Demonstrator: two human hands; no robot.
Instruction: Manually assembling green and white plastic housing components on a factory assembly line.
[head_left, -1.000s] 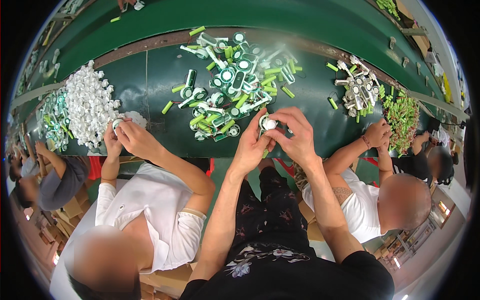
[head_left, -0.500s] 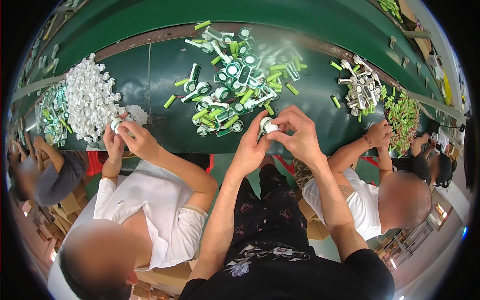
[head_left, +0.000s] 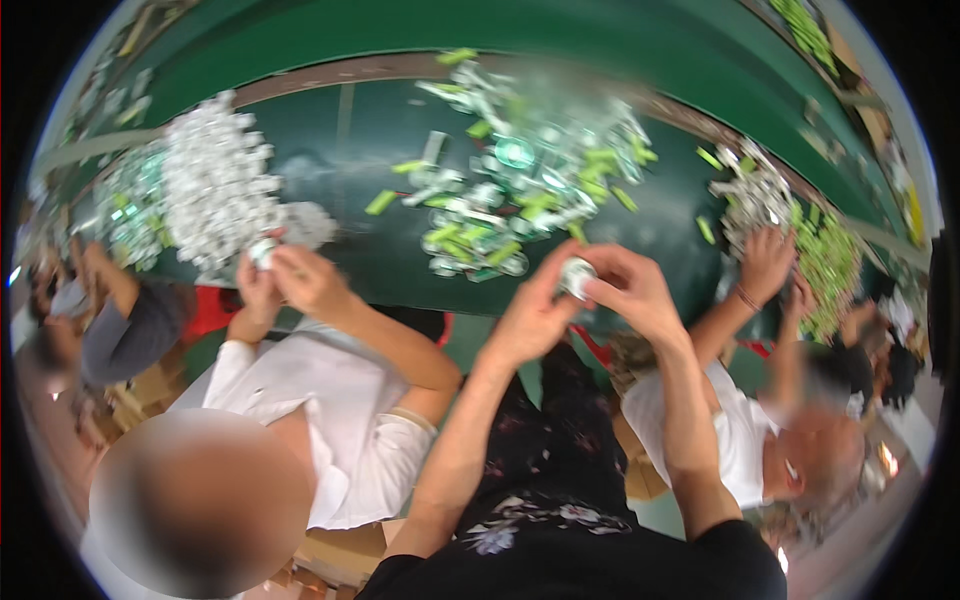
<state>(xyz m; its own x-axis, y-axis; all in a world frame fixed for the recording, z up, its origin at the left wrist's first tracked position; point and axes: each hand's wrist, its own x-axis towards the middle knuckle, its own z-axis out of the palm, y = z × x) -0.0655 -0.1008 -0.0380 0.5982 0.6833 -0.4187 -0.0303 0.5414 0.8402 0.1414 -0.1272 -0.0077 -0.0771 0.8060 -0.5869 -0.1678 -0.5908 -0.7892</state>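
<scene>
A small round white part [head_left: 576, 278] sits between my two hands, just off the near edge of the table. My left hand [head_left: 535, 310] grips its left side, thumb and fingers closed round it. On its other side, my right hand [head_left: 635, 290] pinches it with thumb and forefinger. Motion blur hides its finer detail. Beyond my hands lies a heap of white-and-green device parts [head_left: 490, 205] mixed with green battery cells [head_left: 540, 205], several with thin wires.
A co-worker on the left holds a white piece [head_left: 262, 253] beside a pile of white plastic parts [head_left: 215, 185]. On the right another person's hand [head_left: 768, 265] reaches into whitish parts [head_left: 755, 200], near a heap of green cells [head_left: 828, 265]. A green table [head_left: 370, 265] runs across.
The whole view has shifted and blurred. My fingers have closed further round the white part, which now shows a different face. The right co-worker's hand has moved onto the whitish parts.
</scene>
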